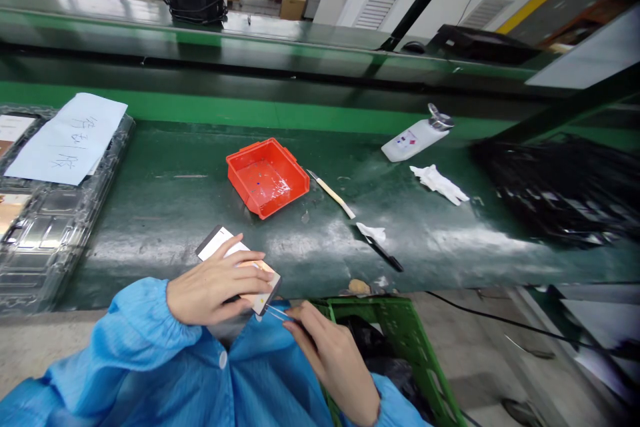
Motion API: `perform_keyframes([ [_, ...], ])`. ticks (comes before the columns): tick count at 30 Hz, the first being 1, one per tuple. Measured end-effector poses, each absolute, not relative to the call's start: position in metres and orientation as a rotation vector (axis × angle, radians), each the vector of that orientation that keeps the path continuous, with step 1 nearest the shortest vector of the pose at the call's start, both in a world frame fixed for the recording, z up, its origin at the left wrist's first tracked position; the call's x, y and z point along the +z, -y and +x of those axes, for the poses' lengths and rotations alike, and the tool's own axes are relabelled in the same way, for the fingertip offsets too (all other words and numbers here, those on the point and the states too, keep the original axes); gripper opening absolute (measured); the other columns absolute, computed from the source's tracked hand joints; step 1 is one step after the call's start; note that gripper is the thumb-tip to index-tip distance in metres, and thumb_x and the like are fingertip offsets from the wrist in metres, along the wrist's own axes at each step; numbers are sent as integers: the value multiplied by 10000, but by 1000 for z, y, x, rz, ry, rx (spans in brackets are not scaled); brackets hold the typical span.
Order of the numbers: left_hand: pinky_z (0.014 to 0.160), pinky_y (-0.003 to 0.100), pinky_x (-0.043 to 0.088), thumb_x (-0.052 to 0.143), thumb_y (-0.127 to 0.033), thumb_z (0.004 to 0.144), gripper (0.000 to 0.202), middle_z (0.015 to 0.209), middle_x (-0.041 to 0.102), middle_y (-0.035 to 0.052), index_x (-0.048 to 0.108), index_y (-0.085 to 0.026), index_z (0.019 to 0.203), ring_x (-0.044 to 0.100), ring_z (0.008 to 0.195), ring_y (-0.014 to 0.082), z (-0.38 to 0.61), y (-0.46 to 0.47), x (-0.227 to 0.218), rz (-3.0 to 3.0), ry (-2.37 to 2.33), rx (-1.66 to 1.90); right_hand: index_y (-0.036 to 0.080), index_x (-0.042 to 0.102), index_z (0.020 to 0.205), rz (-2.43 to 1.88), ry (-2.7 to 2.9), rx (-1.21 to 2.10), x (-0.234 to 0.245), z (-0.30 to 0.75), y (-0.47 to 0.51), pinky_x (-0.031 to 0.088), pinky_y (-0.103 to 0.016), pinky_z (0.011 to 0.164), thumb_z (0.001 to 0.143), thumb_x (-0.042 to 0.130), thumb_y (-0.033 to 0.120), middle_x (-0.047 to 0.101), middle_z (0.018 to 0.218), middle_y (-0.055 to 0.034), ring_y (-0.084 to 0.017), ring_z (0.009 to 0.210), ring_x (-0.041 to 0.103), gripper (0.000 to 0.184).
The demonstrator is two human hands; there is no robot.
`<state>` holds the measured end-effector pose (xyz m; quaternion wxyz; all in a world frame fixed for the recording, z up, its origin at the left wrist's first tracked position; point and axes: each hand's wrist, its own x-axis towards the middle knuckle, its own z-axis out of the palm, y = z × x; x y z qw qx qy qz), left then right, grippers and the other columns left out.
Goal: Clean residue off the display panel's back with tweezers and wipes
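A flat, phone-sized device part [214, 241] with a white and copper-coloured face and a dark end lies at the near edge of the green bench. Across its face my left hand [220, 283] is laid, fingers over the top and thumb on the near side, holding it. Much of the part is hidden under that hand. My right hand [333, 350] pinches thin metal tweezers [277, 311] in front of the bench edge. Their tips reach the part's lower right corner; whether they grip anything there is too small to tell.
Beyond the part sits a red bin [267, 180] with tiny bits inside. To its right lie a light-handled knife [333, 195], a black pen [383, 250], a white glove [439, 183] and a white bottle [417, 137]. Clear trays [60, 227] stand left; a green crate [425, 353] is below.
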<state>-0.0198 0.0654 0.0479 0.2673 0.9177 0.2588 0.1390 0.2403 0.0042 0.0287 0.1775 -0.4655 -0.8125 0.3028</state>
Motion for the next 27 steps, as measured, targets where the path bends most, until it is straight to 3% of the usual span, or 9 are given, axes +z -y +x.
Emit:
perform_keyframes([
  [9, 1180, 528, 33, 480, -203, 923, 389, 1333, 569, 30, 489, -253, 1309, 374, 1359, 241, -19, -64, 48, 2458, -706, 457, 199, 594, 944, -1251, 2380, 629, 18, 241, -1, 498, -235, 672, 1009, 374, 261, 663, 860, -59, -167, 779, 665, 237],
  [17, 1170, 552, 12, 490, -213, 930, 317, 1326, 570, 16, 556, -278, 1234, 398, 1338, 242, -19, -65, 52, 2505, -690, 431, 225, 551, 859, -1367, 2146, 1028, 23, 236, -3, 466, -251, 673, 1000, 378, 334, 620, 782, -31, -163, 726, 620, 249],
  [22, 1150, 599, 13, 531, -130, 874, 367, 1360, 525, -23, 615, -359, 1149, 392, 1333, 263, -18, -65, 54, 2585, -668, 411, 214, 528, 721, -1490, 1940, 1346, 29, 235, -6, 403, -223, 543, 967, 433, 443, 512, 594, 30, -129, 565, 512, 349],
  [27, 1132, 626, -25, 518, -130, 874, 404, 1409, 470, -25, 601, -386, 1174, 360, 1349, 279, -18, -63, 54, 2639, -671, 326, 200, 522, 708, -1548, 1800, 1533, 31, 236, -10, 339, -208, 469, 942, 442, 522, 452, 548, 55, -103, 497, 427, 405],
])
